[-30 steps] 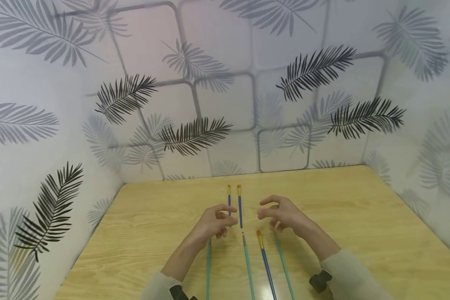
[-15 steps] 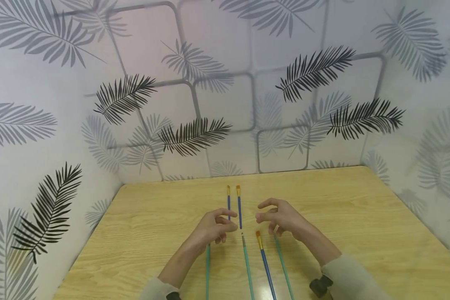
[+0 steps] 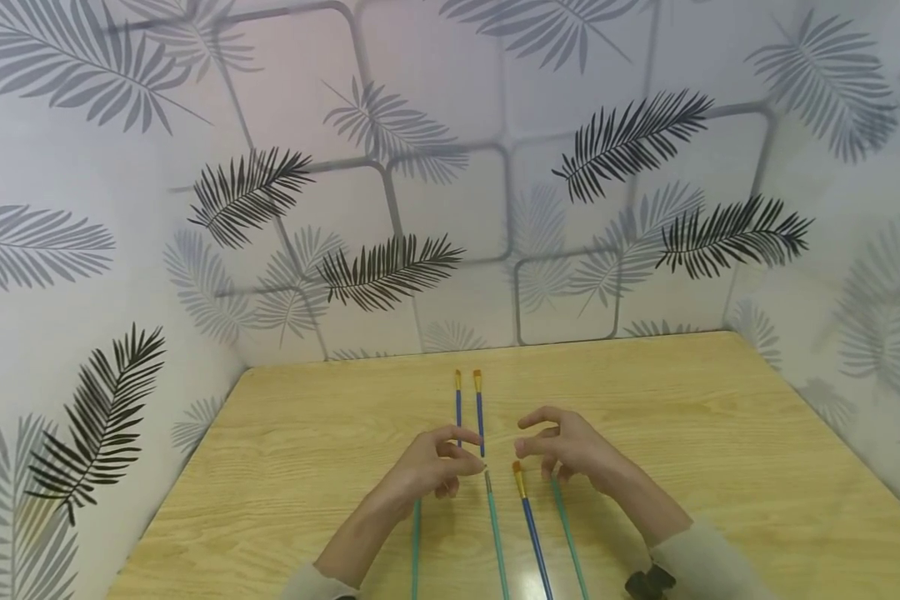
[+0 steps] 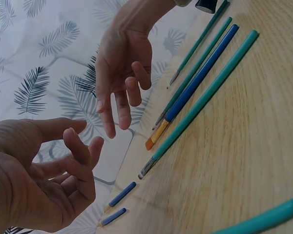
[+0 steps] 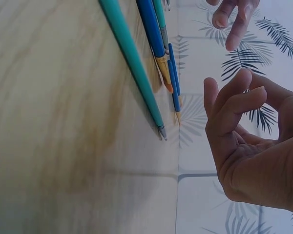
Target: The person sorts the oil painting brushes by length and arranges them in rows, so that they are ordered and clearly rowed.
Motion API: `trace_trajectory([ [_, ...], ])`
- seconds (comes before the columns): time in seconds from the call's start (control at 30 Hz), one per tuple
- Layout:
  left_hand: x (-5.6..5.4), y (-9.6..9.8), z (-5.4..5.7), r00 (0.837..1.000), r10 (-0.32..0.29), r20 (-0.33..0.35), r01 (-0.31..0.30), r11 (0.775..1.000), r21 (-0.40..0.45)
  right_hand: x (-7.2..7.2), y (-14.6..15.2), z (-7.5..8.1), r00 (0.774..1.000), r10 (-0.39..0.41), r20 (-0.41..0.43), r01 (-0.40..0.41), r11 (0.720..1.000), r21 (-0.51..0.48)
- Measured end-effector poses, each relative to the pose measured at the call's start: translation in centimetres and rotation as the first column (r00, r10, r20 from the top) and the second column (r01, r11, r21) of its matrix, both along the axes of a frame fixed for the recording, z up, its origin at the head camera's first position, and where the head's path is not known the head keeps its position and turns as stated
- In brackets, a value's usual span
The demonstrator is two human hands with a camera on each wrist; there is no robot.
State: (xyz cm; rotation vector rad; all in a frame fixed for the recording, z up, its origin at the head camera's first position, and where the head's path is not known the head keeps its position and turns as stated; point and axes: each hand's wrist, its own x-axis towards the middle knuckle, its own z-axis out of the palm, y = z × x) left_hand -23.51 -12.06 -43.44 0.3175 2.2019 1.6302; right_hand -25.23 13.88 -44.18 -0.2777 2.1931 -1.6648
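Both hands hover above the wooden table with loosely bent fingers, and neither holds anything. In the head view my left hand (image 3: pixel 423 471) is over the front end of a green paintbrush (image 3: pixel 416 550), its thumb tip near the bristle end of another green paintbrush (image 3: pixel 497 533). My right hand (image 3: pixel 577 450) faces it across a gap, hiding the front end of a right-hand green paintbrush (image 3: pixel 568 533). Between the hands lies a blue paintbrush (image 3: pixel 534 537) with orange bristles. Two blue paintbrushes lie farther back, the right one (image 3: pixel 480 412) and the left one (image 3: pixel 458 404), partly behind the left fingers.
The wooden table (image 3: pixel 307 425) meets a wall (image 3: pixel 450 208) patterned with leaves at its back edge. Seen from the left wrist, several green paintbrushes lie side by side, one of them farthest off (image 4: pixel 200 44) beside the right wrist. Dark devices are strapped at the cuffs.
Both hands have come slightly nearer the front of the table, and the left hand has also shifted a little to the right. The paintbrushes have stayed in place.
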Motion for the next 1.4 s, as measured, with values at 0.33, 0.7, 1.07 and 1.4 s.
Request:
trace_trajectory([
  [0.33,0.6,0.2,-0.2,0.998,-0.058,-0.020,0.058,0.998,0.014,0.4,0.2,-0.1,0.999,0.040,-0.009,-0.040,0.999,-0.035],
  [0.7,1.4,-0.1,-0.9,0.999,-0.034,0.017,0.034,0.999,0.010,0.8,0.9,0.1,0.999,0.039,0.001,-0.039,0.999,-0.033],
  [1.07,2.2,-0.5,-0.8,1.000,0.013,0.013,-0.012,0.999,-0.034,1.4,0.9,0.4,0.998,0.057,0.008,-0.057,0.998,-0.017],
  [1.4,3.4,-1.8,-0.5,1.000,-0.011,-0.024,0.009,0.997,-0.073,2.2,1.2,0.4,0.998,0.062,0.024,-0.062,0.998,0.012],
])
